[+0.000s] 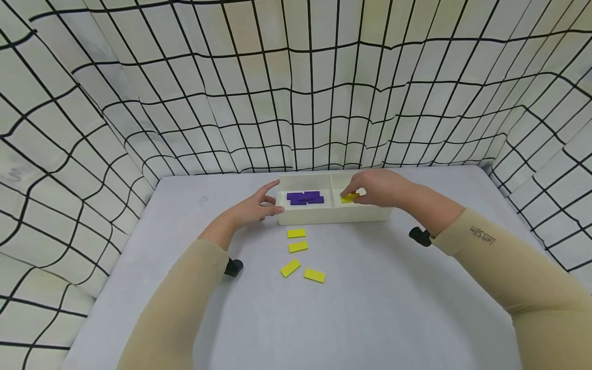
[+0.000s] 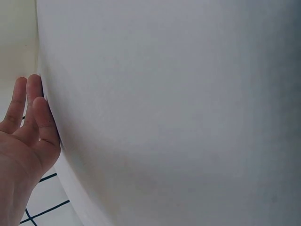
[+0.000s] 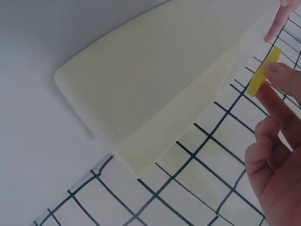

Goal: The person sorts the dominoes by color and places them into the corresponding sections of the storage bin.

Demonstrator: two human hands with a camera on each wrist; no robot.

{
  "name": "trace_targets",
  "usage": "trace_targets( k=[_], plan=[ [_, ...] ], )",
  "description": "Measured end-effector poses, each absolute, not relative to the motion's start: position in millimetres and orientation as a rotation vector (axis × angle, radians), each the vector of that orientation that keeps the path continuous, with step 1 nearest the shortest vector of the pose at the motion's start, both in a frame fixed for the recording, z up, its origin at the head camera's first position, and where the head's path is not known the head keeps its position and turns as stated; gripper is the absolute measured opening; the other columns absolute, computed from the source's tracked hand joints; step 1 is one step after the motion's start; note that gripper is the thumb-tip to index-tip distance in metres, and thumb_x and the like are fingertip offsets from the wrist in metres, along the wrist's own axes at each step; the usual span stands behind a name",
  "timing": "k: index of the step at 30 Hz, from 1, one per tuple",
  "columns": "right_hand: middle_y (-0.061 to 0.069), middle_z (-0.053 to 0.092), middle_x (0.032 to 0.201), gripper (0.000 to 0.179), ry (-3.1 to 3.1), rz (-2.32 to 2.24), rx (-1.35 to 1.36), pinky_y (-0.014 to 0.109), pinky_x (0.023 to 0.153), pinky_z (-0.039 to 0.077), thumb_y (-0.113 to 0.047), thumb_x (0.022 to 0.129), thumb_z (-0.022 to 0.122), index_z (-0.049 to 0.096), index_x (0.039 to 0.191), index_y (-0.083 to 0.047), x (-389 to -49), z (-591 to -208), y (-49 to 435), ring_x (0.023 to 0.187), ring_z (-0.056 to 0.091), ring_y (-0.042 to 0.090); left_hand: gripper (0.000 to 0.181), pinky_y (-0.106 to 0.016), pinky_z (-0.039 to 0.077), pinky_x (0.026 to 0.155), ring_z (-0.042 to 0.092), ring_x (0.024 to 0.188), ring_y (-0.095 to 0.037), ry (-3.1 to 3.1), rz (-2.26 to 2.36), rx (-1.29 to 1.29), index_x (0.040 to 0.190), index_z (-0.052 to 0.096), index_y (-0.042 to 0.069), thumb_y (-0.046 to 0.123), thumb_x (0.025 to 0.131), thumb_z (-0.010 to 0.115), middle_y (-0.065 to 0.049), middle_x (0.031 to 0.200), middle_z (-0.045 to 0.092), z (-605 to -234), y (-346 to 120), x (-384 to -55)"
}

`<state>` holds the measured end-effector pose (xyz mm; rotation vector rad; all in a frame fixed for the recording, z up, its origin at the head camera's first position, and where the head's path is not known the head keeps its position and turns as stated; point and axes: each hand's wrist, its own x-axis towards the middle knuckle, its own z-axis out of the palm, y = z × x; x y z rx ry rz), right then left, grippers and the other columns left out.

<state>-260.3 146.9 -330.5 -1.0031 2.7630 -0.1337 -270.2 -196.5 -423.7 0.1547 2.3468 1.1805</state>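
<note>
A white two-compartment box (image 1: 333, 216) stands on the table. Several purple blocks (image 1: 305, 198) lie in its left compartment. My right hand (image 1: 381, 186) is over the right compartment and pinches a yellow block (image 1: 350, 198) between thumb and finger; the right wrist view shows this yellow block (image 3: 264, 73) held above the box's rim. My left hand (image 1: 252, 208) is at the box's left end, fingers fairly straight and apart, the fingertips touching or very near the wall. In the left wrist view the left hand (image 2: 30, 127) holds nothing.
Several yellow blocks (image 1: 298, 246) lie flat on the white table (image 1: 393, 308) in front of the box, some turned at an angle. A white wall with a black grid net (image 1: 300, 108) rises behind the table and along both sides.
</note>
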Motion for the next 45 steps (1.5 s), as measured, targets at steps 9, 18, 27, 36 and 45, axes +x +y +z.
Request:
trace_targets(
  k=[9, 18, 27, 36, 45],
  plan=[
    [-0.002, 0.068, 0.122, 0.032, 2.704, -0.171, -0.930, 0.043, 0.099, 0.048, -0.016, 0.093, 0.071, 0.072, 0.124, -0.024, -286, -345, 143, 0.119, 0.059, 0.023, 0.088, -0.052, 0.040, 0.107, 0.047, 0.129, -0.036, 2.359, 1.160, 0.159, 0.155, 0.006, 0.052, 0.045, 0.092, 0.068, -0.012, 0.151, 0.036, -423, -197, -270],
    [-0.002, 0.068, 0.112, 0.030, 2.698, -0.129, -0.853, 0.041, 0.096, 0.048, -0.015, 0.093, 0.071, 0.073, 0.122, -0.024, -315, -369, 141, 0.108, 0.059, 0.021, 0.088, -0.053, 0.037, 0.109, 0.044, 0.132, -0.037, 2.335, 1.167, 0.153, 0.154, 0.005, 0.053, 0.043, 0.093, 0.068, -0.013, 0.155, 0.032, -421, -198, -270],
    [0.000, 0.068, 0.115, 0.027, 2.708, -0.109, -0.752, 0.044, 0.097, 0.046, -0.014, 0.095, 0.067, 0.074, 0.120, -0.023, -328, -388, 134, 0.109, 0.059, 0.023, 0.087, -0.052, 0.039, 0.108, 0.046, 0.131, -0.036, 2.345, 1.168, 0.143, 0.154, 0.006, 0.052, 0.043, 0.093, 0.068, -0.013, 0.153, 0.033, -418, -196, -267],
    [0.004, 0.068, 0.120, 0.027, 2.718, -0.117, -0.782, 0.046, 0.106, 0.041, -0.007, 0.095, 0.065, 0.074, 0.118, -0.016, -330, -396, 128, 0.116, 0.058, 0.026, 0.087, -0.052, 0.040, 0.107, 0.046, 0.131, -0.036, 2.351, 1.164, 0.150, 0.155, 0.007, 0.052, 0.043, 0.093, 0.067, -0.012, 0.153, 0.034, -418, -195, -265],
    [0.005, 0.068, 0.124, 0.027, 2.737, -0.090, -0.791, 0.045, 0.107, 0.041, -0.009, 0.096, 0.065, 0.073, 0.121, -0.015, -330, -400, 128, 0.119, 0.058, 0.027, 0.087, -0.052, 0.039, 0.107, 0.046, 0.130, -0.037, 2.352, 1.158, 0.146, 0.155, 0.006, 0.051, 0.043, 0.094, 0.067, -0.013, 0.154, 0.033, -418, -195, -265]
  ],
)
